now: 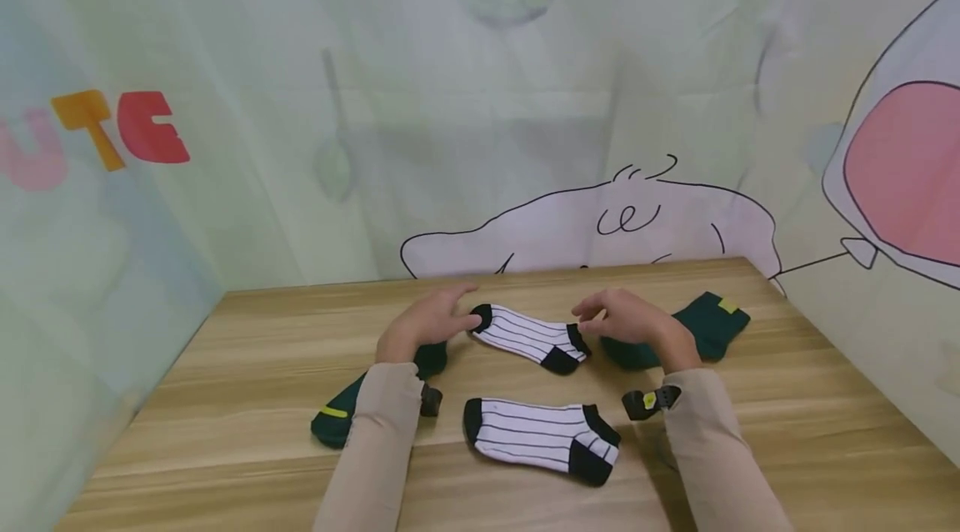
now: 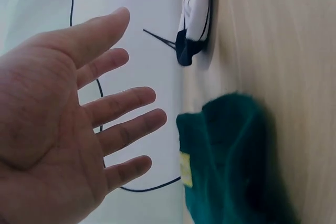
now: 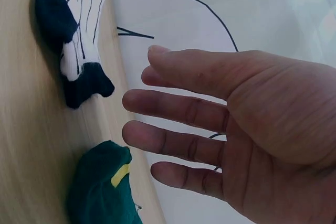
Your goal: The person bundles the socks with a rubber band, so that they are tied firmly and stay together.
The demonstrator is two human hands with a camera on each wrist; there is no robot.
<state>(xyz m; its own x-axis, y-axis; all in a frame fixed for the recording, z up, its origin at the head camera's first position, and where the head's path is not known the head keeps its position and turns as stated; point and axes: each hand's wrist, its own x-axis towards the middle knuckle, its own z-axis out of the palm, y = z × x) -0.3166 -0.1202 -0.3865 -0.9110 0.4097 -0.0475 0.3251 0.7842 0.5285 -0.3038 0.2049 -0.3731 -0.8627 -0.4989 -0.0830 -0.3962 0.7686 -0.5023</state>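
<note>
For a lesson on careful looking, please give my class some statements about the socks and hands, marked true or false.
1. Two striped socks lie on the table. True.
2. The left hand grips a striped sock. False: it holds nothing.
3. The right hand is empty. True.
4. The green socks lie side by side. False: one is at the left, the other at the right.
5. The striped socks have dark toes and heels. True.

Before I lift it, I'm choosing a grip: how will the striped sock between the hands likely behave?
The striped sock would probably droop, being soft-looking fabric. It's likely light, looking empty, and unlikely to roll, lying flat.
</note>
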